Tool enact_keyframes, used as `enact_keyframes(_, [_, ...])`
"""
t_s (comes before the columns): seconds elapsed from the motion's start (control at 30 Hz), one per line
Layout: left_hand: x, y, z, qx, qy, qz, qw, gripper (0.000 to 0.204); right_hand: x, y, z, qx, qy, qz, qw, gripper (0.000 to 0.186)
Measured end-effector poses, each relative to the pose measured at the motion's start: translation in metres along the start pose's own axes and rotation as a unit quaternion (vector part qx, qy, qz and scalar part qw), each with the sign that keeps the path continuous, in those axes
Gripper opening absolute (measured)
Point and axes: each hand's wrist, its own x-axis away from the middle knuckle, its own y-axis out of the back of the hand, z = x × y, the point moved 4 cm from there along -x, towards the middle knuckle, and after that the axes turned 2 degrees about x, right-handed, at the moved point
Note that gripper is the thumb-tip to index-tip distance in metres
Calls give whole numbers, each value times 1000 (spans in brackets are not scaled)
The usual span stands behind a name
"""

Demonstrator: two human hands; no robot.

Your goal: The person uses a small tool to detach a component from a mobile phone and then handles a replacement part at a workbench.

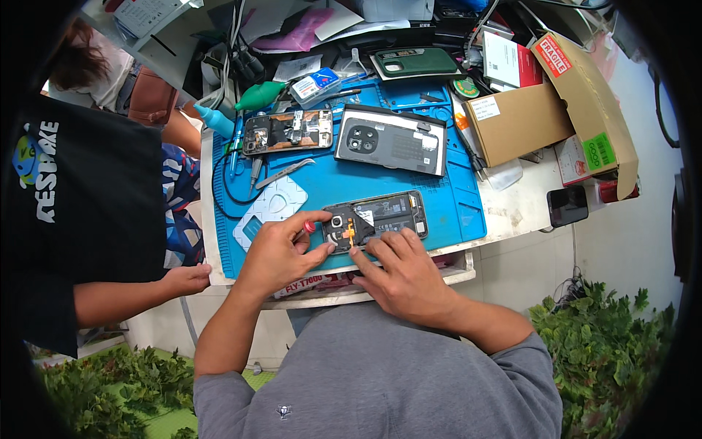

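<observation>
Left to right from my end. Far left of the left hand there's a person in a black shirt (88,205), with one hand (187,279) at the mat's near-left corner. Up and left of my left hand: a blue bottle (214,121), then a green air blower (261,95) and a second phone (256,137) with its insides showing. Tweezers (285,173) sit just beyond the left hand, and a white card (276,205) lies right above its knuckles, all on the blue mat (329,175).

Left hand (281,252): narrow, thumb and index finger spanning the camera end of the phone (391,211). A small red round piece (309,227) shows between the fingers — can't tell what it belongs to. The phone lies with its insides up, between both hands.

Further from both hands, beyond the phone: a grey back panel (398,150), and past that a green phone case (415,62).

Right hand (406,274): fingers bent, fingertips at the phone's near side — can't tell if it's gripping or only resting.

Up and right of the right hand: a cardboard box (519,124) and an opened carton (614,157). A black phone (567,205) lies well off to its right.
</observation>
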Motion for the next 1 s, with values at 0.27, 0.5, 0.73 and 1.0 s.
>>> enact_keyframes(0.27, [-1,1,-8,-35,-6,9,999,51,-1,-5,15,-20,-21,14,999,59])
enact_keyframes(0.5, [-3,6,-8,-46,-17,12,999,40,-2,-8,15,-4,-41,15,999,61])
enact_keyframes(0.73, [-35,56,-62,134,-170,-64,974,21,-5,-10,7,73,4,-49,996,50])
enact_keyframes(1.0, [-160,-11,-114,-173,-310,-29,935,13,-3,-13,-4,-32,17,-150,988,33])
